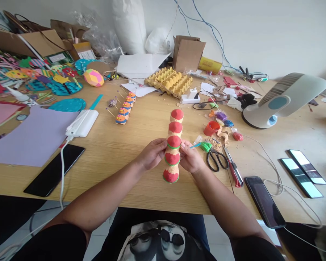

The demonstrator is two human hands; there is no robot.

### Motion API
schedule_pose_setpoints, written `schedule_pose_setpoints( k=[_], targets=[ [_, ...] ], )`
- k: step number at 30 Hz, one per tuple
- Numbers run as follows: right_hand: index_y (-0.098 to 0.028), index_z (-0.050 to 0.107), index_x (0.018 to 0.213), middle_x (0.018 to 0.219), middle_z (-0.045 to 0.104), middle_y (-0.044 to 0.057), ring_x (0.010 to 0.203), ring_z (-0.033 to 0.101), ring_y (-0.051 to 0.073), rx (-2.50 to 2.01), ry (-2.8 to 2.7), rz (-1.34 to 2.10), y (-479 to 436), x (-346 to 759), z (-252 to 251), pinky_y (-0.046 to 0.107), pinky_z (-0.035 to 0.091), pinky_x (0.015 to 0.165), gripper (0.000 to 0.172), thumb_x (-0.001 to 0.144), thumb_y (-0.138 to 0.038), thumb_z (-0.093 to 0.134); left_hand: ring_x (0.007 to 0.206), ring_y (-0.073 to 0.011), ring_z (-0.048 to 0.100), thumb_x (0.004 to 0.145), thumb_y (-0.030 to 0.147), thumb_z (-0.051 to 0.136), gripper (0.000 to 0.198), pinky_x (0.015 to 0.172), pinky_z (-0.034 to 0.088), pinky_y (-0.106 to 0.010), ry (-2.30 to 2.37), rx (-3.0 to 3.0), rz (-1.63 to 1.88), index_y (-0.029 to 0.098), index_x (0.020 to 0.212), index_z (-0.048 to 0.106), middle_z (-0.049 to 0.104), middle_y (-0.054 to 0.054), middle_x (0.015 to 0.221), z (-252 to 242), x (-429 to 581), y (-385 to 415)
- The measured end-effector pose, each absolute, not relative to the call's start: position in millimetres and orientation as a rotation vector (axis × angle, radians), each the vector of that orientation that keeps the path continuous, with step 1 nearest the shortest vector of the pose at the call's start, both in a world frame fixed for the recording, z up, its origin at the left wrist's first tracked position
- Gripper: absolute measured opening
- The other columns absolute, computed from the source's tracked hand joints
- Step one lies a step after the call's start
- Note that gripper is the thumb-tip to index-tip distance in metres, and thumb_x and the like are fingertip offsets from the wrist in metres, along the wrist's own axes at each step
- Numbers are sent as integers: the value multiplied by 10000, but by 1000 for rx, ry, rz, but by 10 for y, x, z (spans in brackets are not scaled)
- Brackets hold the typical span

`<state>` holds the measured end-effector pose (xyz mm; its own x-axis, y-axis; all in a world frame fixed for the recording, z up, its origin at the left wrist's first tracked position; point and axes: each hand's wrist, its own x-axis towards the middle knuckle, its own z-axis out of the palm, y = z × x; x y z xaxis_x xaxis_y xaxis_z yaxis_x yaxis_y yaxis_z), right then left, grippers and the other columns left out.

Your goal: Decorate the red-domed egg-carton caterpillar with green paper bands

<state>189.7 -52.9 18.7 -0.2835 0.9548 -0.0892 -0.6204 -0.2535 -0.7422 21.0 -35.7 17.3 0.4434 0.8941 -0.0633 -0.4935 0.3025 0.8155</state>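
An egg-carton strip point(174, 142), cream coloured with red-covered domes in a row, is held up lengthwise above the table's front part. Thin green edging runs along the lower domes. My left hand point(155, 154) pinches its left side near the middle. On the opposite side, my right hand point(189, 157) grips it between thumb and fingers. A small blue tool point(196, 145) sticks out by my right hand; whether the fingers hold it is hidden. Just right lie green clay in plastic point(206, 146), black-handled scissors point(217, 160) and a red utility knife point(235, 170).
A finished-looking orange and blue carton caterpillar point(126, 107) stands behind left. Yellow egg trays point(170, 81) sit at the back. A red cup point(212, 128) and clay packets point(225, 119) are at right, near a white fan point(282, 98). Phones point(264, 201) and a power bank point(83, 123) flank the hands.
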Motion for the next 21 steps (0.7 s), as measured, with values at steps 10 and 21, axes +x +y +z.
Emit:
schedule_pose_setpoints(
  k=[10,21],
  targets=[
    [-202,691,859,747,685,-23,656,614,118,-702,-748,1770,-523,1907,148,260,527,672,346,685,-410,906,689,-127,525,784,512,804,370,679,453,-276,543,819,1013,152,790,715,608,-20,729,184,211,-357],
    [-201,709,818,713,682,-10,631,602,129,-712,-797,1729,-533,1890,209,283,534,678,346,662,-432,914,680,-127,562,746,444,853,314,675,452,-282,586,804,1029,149,805,764,660,-26,729,194,211,-361]
  ],
)
